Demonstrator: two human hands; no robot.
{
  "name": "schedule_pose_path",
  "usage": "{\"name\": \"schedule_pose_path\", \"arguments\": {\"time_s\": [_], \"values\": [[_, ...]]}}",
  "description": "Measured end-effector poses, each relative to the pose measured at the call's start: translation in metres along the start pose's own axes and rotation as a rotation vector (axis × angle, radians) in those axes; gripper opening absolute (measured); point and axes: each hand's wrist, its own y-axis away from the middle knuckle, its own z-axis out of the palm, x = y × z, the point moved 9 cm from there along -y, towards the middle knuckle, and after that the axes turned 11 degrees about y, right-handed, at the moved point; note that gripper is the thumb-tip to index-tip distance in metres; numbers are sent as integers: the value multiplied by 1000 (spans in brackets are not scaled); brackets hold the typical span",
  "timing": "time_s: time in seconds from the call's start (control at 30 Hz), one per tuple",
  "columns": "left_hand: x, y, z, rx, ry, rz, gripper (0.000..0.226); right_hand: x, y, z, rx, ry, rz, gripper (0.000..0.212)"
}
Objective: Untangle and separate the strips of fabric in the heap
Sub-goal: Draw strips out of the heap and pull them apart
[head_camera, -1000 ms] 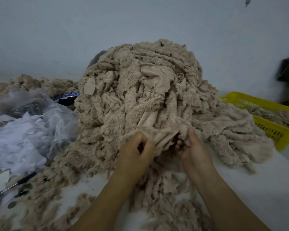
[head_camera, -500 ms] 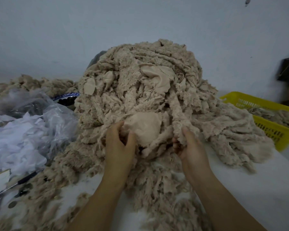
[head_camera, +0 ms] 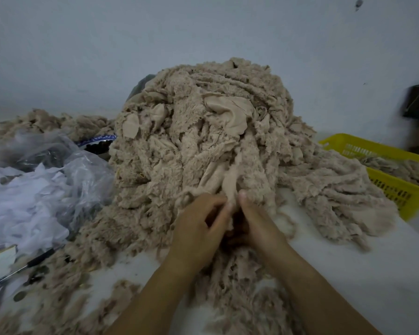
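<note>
Head view took in a pale surface (head_camera: 385, 274) that filled the lower frame. On it, at centre, the heap (head_camera: 179, 141) of beige fabric strips rose to the upper middle of the frame and spilled toward the lower left and the right. A yellow basket (head_camera: 363, 144) at the right edge held more of the same fabric, and a clear plastic bag (head_camera: 65, 175) of white scraps lay at the left.

Just below centre, the left hand (head_camera: 198, 228) and the right hand (head_camera: 259, 226) met at the foot of the heap, nearly touching, with fingers curled. Both appeared to pinch one strip (head_camera: 228, 180) that ran up into the pile, though the left hand was blurred.

The step in hand looked to be freeing that single strip. It would probably go best with one hand holding the neighbouring strips down while the other drew the strip out along its own length. Where it snagged, working the loops loose would be better than tugging, since a hard pull could tighten the knot or drag the heap forward.

The fabric was fleecy on one face and smooth on the backing. Its edges were ragged, and the strips lay looped and draped over one another.
</note>
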Motion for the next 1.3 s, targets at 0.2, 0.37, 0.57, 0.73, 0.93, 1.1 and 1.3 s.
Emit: {"name": "schedule_pose_path", "arguments": {"time_s": [0.2, 0.37, 0.57, 0.73, 0.93, 1.1, 1.3], "values": [[-11, 3, 8, -31, 87, -107, 33, -4, -1, -23, 189, -227, 1, 47], [-47, 4, -17, 130, 38, -366, 20, -10, 1, -23, 133, -577, 33, 43], [-39, 0, -10, 51, 222, -310, 39, -15, 6, -13, -16, -639, 52, 45], [-43, 7, 19, -223, 202, -395, 23, -13, 4, -11, -7, -640, 68, 48], [-44, 0, -10, 49, 99, -327, 17, -17, 3, -39, 126, -629, 25, 58], [-61, 10, -69, 568, 164, -355, 9, -9, 2, -50, 251, -707, 13, 33], [-66, 13, -76, 680, 220, -324, 21, -3, -3, -51, 270, -652, 5, 15]]}}
